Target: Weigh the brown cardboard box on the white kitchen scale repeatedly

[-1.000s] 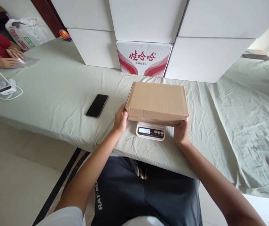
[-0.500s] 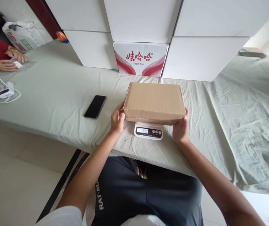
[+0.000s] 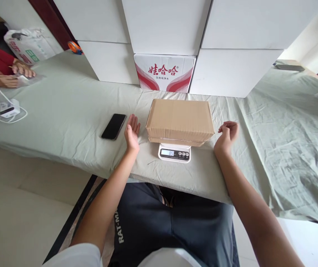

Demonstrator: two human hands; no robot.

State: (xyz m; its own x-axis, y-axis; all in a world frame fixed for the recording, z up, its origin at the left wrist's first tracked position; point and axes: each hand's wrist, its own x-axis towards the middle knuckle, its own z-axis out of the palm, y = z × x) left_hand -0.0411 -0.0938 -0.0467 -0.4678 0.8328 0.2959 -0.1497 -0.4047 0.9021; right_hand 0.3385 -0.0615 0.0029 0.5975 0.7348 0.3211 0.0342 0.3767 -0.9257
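A plain brown cardboard box rests on a small white digital scale whose lit display shows a number. My left hand hovers just left of the box, palm turned toward it, fingers apart, holding nothing. To the right of the box is my right hand, loosely curled and empty, a short gap from the box's right end. Neither hand touches the box.
A black phone lies left of my left hand on the grey-green cloth-covered table. White boxes and a red-printed carton stand behind. Far left, another person's hands work near a white charger with cable.
Both hands let go of the box and moved outward, leaving it on the scale. The scale's reading changed.
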